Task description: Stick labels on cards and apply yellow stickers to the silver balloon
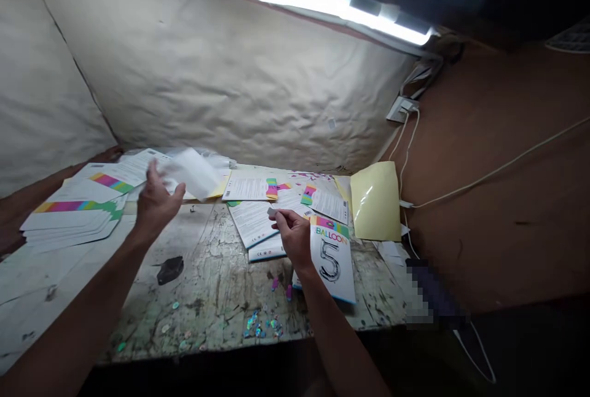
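Left hand (157,200): raised above the table's left half, fingers loosely curled, thumb and fingertips gripping a thin white translucent sheet (193,172); grip detail blurred by motion.
Sheet position: in the air, over the far middle of the table, just above scattered printed cards.
Right hand (292,234): thumb and forefinger pinched on a small grey tab (271,211); other fingers folded in.
Tab position: lifted just above the white printed cards at table centre.
Under right wrist: white "BALLOON" card with silver 5 (334,259), lying flat.
Far left: fanned stack of white cards with rainbow stripes (74,216).
Right edge: glossy pale-yellow sheet (375,200), leaning against the brown wall.
Surface: worn, scratched grey-green table (216,280); small black lump (169,269) and shiny sequins (262,326) near the front.
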{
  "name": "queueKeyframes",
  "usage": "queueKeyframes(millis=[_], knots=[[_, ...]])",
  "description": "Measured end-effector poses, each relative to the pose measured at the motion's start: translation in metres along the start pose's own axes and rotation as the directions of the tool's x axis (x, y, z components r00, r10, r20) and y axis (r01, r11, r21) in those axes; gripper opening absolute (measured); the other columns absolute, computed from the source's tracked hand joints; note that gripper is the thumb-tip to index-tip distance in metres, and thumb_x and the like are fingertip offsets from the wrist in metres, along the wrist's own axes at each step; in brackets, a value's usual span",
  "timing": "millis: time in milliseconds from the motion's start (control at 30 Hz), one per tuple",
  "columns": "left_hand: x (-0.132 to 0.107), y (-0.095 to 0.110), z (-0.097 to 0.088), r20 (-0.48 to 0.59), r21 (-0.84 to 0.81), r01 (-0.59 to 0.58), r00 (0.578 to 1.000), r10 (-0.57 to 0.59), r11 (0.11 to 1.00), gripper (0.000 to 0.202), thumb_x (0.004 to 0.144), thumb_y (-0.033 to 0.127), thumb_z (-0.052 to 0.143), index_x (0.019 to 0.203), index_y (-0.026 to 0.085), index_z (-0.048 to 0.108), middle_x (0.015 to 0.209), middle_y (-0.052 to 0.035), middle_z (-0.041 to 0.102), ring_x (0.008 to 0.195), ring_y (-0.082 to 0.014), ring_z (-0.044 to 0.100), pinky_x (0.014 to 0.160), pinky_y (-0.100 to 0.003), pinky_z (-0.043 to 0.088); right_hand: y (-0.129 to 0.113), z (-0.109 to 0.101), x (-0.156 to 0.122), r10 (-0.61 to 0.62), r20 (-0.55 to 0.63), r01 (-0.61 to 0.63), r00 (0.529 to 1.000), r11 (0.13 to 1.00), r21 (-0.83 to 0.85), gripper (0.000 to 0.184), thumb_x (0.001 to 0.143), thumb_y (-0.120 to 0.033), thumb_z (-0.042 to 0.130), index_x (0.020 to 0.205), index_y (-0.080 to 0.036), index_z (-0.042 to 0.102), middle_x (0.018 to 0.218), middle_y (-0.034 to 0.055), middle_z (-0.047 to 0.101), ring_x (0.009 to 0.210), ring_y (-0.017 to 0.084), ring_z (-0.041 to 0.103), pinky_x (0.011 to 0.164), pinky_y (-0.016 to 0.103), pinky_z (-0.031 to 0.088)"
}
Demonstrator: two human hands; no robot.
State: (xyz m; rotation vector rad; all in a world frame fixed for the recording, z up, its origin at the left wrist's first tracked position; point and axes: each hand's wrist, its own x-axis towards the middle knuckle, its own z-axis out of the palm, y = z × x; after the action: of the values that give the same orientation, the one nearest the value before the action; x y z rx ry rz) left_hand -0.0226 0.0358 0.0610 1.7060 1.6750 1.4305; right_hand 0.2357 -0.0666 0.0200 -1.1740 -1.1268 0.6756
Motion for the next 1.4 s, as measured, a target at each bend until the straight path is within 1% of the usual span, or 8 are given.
queueKeyframes(millis=[67,133,267,433,633,900,1133,1400], knots=[[-0.002,0.006,-0.008,-0.124,0.129,-0.089,0.987,0.106,0.988,0.069,0.077,0.037,0.069,0.134,0.008,0.045,0.136,-0.0148,0.048,0.125,-0.0328,0.044,0.100,-0.046,0.042,-0.004,-0.002,-0.001,-0.086,-0.028,0.084,0.996,0.994,-0.070,0.025,0.089,-0.036,0.057,0.094,-0.016,0.071,0.085,0.0057,0.073,0.075,0.018,0.068,0.068,0.029,0.057],[-0.024,0.014,-0.002,0.172,-0.080,0.051,0.984,-0.036,0.996,0.050,0.079,0.044,0.065,0.118,0.012,0.061,0.116,-0.0135,0.063,0.108,-0.0291,0.058,0.085,-0.040,0.051,-0.007,-0.004,-0.004,-0.212,-0.028,0.202,0.977,0.959,-0.199,0.021,0.090,-0.032,0.057,0.095,-0.018,0.071,0.088,0.0054,0.072,0.077,0.018,0.066,0.071,0.029,0.054],[-0.082,0.028,0.028,0.894,-0.261,0.745,0.427,-0.137,0.614,0.057,0.079,0.062,0.060,0.107,0.014,0.069,0.112,-0.0170,0.068,0.102,-0.0298,0.064,0.073,-0.035,0.054,-0.010,-0.003,-0.012,-0.434,0.095,0.427,0.896,0.780,-0.457,0.019,0.092,-0.024,0.053,0.097,-0.021,0.071,0.089,0.0067,0.067,0.086,0.019,0.061,0.078,0.032,0.050],[-0.092,0.031,0.042,0.955,-0.256,0.911,0.290,-0.061,0.325,0.033,0.085,0.046,0.061,0.098,0.016,0.068,0.106,-0.0110,0.070,0.103,-0.0225,0.064,0.082,-0.031,0.053,-0.004,0.010,-0.016,-0.409,0.372,0.548,0.834,0.527,-0.650,0.020,0.091,-0.020,0.053,0.100,-0.023,0.070,0.087,0.0068,0.065,0.085,0.021,0.058,0.071,0.030,0.045],[-0.074,0.024,0.044,0.926,-0.334,0.929,0.355,-0.128,0.161,0.015,0.085,0.024,0.062,0.097,0.015,0.064,0.095,-0.0066,0.069,0.083,-0.0163,0.067,0.076,-0.029,0.055,-0.015,0.020,-0.003,-0.262,0.578,0.633,0.773,0.372,-0.679,0.019,0.091,-0.024,0.055,0.106,-0.025,0.067,0.098,0.0058,0.067,0.087,0.020,0.060,0.064,0.027,0.042],[-0.060,0.002,0.045,0.564,-0.716,0.656,0.745,-0.358,0.237,0.030,0.083,0.023,0.061,0.111,0.022,0.049,0.104,-0.0083,0.066,0.079,-0.0150,0.069,0.065,-0.023,0.054,-0.005,0.095,0.113,0.099,0.683,0.645,0.724,0.257,-0.720,0.032,0.099,-0.031,0.039,0.112,-0.023,0.067,0.114,0.0063,0.068,0.107,0.021,0.060,0.085,0.028,0.045],[-0.055,-0.014,0.056,0.525,-0.692,0.655,0.745,-0.411,0.303,0.027,0.084,0.025,0.060,0.106,0.022,0.045,0.094,-0.0066,0.066,0.065,-0.0106,0.065,0.057,-0.020,0.050,0.034,0.188,0.181,0.188,0.677,0.652,0.712,0.181,-0.736,0.032,0.095,-0.031,0.053,0.122,-0.014,0.058,0.126,0.0122,0.059,0.116,0.025,0.055,0.094,0.041,0.048],[-0.055,-0.007,0.053,0.518,-0.696,0.634,0.768,-0.376,0.337,0.038,0.082,0.030,0.061,0.116,0.024,0.043,0.092,-0.0048,0.067,0.068,-0.0108,0.064,0.061,-0.021,0.049,0.044,0.190,0.198,0.206,0.668,0.664,0.715,0.097,-0.741,0.031,0.093,-0.034,0.058,0.114,-0.012,0.060,0.114,0.0094,0.062,0.101,0.021,0.062,0.088,0.042,0.052]])
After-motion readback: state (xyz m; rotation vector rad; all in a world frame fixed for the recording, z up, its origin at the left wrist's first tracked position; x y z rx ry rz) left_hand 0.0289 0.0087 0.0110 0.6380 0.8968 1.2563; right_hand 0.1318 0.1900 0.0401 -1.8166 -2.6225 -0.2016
